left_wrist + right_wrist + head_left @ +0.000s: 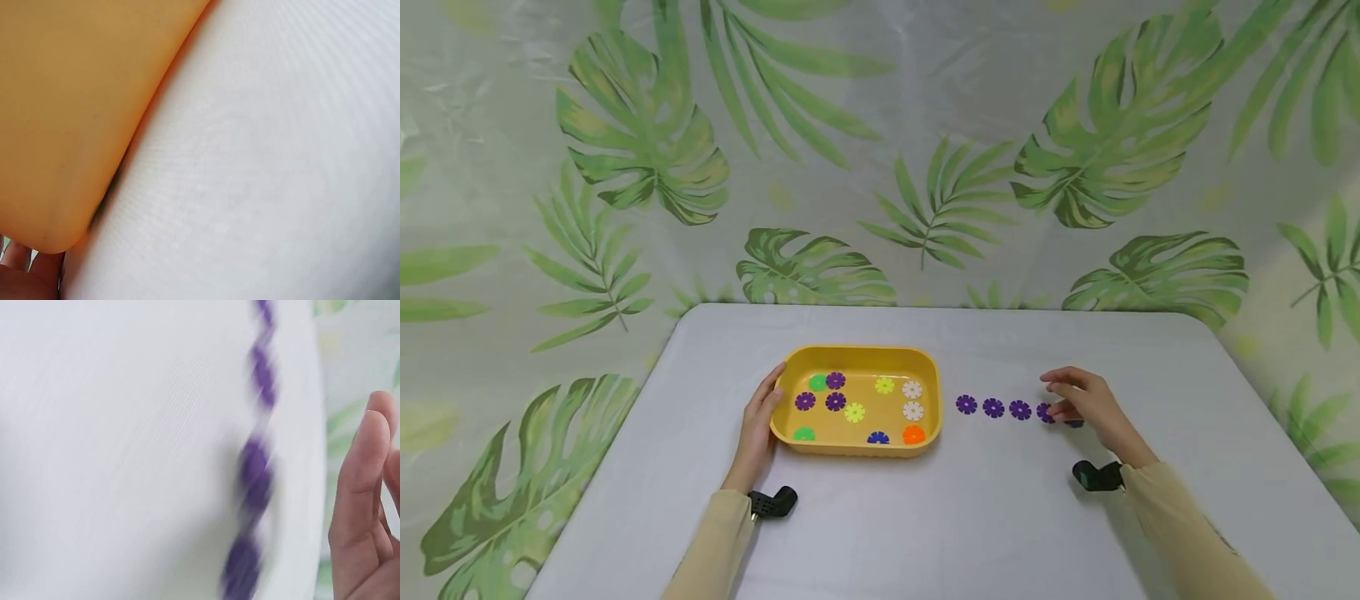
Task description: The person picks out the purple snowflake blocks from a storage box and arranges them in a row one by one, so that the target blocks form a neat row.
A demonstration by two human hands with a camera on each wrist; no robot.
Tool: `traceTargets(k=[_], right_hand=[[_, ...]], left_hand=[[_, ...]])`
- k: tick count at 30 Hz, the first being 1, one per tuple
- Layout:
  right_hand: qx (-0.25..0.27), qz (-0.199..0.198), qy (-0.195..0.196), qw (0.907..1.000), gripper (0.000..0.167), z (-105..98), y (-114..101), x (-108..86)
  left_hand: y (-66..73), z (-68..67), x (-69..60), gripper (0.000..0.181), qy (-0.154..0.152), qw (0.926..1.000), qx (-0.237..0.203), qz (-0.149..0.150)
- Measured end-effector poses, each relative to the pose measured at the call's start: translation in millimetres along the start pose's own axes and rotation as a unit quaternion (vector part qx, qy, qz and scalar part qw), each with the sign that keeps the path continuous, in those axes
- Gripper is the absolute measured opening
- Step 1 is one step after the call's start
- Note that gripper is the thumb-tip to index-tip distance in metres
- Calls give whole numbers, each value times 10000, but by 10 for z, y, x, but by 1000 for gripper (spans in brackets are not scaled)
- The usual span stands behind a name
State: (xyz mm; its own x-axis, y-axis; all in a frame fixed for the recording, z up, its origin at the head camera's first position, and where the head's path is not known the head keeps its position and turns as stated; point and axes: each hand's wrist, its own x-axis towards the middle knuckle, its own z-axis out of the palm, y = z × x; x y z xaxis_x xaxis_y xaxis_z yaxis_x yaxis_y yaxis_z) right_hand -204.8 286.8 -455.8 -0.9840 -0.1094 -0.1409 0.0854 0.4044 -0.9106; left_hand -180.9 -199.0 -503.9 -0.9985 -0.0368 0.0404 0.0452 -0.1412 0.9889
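Observation:
A yellow tray (857,447) holds several flower-shaped discs in purple, green, yellow, white, blue and orange. My left hand (758,425) rests against the tray's left side; in the left wrist view its fingers (45,275) touch the tray's wall (75,125). To the right of the tray, several purple discs (993,407) lie in a row on the table. Over the right end of that row hovers my right hand (1093,408), its fingers relaxed, with nothing seen between them. The right wrist view shows this hand (365,512) beside the blurred purple discs (256,469).
The table (880,525) has a white cover. Behind it hangs a curtain (925,100) printed with green leaves. A black wrist camera (773,502) is on the left wrist and another (1097,476) on the right.

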Motion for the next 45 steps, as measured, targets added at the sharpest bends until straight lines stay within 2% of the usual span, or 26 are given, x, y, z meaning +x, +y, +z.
traceTargets(k=[6,13,20,24,27,34,40,45], right_hand=[[588,-239,-710,9955,39,378,-443,156],[959,-75,-1524,9836,37,1013,-939,411],[900,-101,-2402,9665,36,1690,-1270,590],[680,-82,-2823,9569,35,2002,-1354,674],[468,69,-2975,9536,34,2191,-1380,729],[366,441,-3178,9464,32,2442,-1363,815],[356,643,-3338,9398,30,2503,-1360,834],[318,607,-3305,9413,27,2508,-1327,849]], left_hand=[[12,15,0,42,-9,10000,-29,-23],[18,27,3,41,-11,10000,-51,8],[17,23,-4,41,-21,10000,-50,16],[18,16,-10,42,-16,10000,5,11],[21,11,-11,42,22,10000,68,-26],[13,0,7,42,30,10000,34,-10],[9,1,5,42,61,10000,55,-20],[0,1,9,43,35,10000,57,38]])
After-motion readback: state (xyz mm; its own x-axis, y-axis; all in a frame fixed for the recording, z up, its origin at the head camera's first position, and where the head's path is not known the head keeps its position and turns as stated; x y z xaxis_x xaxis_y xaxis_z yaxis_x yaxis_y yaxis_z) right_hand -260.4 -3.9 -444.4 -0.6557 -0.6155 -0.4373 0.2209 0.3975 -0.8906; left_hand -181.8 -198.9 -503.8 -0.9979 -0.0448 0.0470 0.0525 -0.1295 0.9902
